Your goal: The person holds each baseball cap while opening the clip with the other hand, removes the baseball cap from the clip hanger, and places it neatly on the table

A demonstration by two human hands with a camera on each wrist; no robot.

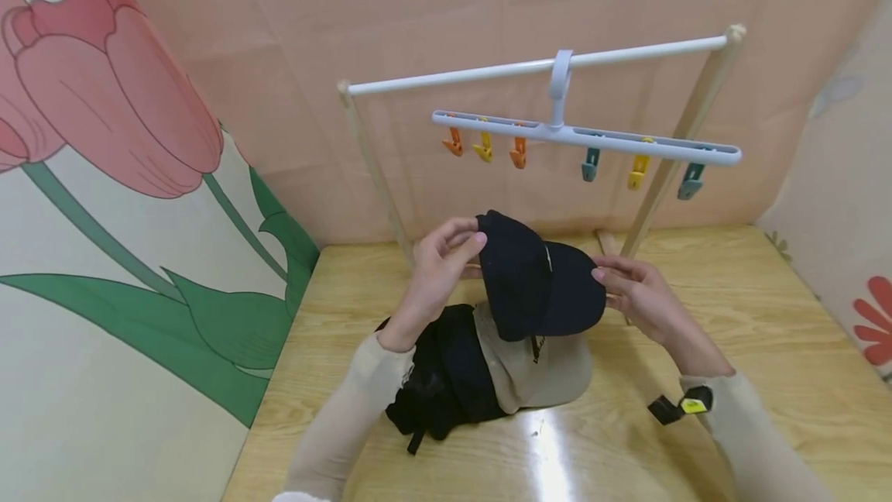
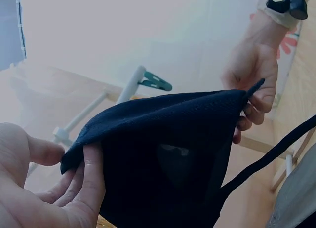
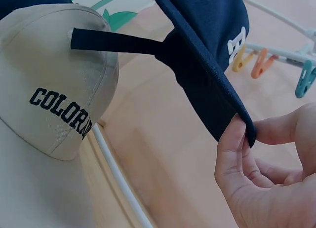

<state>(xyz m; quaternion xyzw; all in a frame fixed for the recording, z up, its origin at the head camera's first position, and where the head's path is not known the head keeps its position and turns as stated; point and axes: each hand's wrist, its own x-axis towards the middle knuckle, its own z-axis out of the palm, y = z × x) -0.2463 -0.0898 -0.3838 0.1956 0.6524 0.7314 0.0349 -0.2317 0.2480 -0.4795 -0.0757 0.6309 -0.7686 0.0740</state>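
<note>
A navy baseball cap (image 1: 523, 277) is held up between both hands, its crown to the left and its brim to the right. My left hand (image 1: 440, 262) pinches the crown's edge between thumb and fingers; the left wrist view shows the fabric (image 2: 148, 119) stretched from there. Across from it, my right hand (image 1: 637, 293) pinches the brim's edge, seen closely in the right wrist view beside the cap (image 3: 212, 65) with its white letter. A dark strap (image 3: 116, 41) dangles from the cap. Below lies a beige cap (image 1: 550, 378) with dark lettering, partly covered.
Black caps (image 1: 446, 378) lie stacked with the beige one on the wooden table (image 1: 334, 448). Behind stands a rack with a white bar (image 1: 453, 77). From it hangs a pale blue clip hanger (image 1: 557, 130) with several orange, yellow and teal clips (image 1: 637, 173).
</note>
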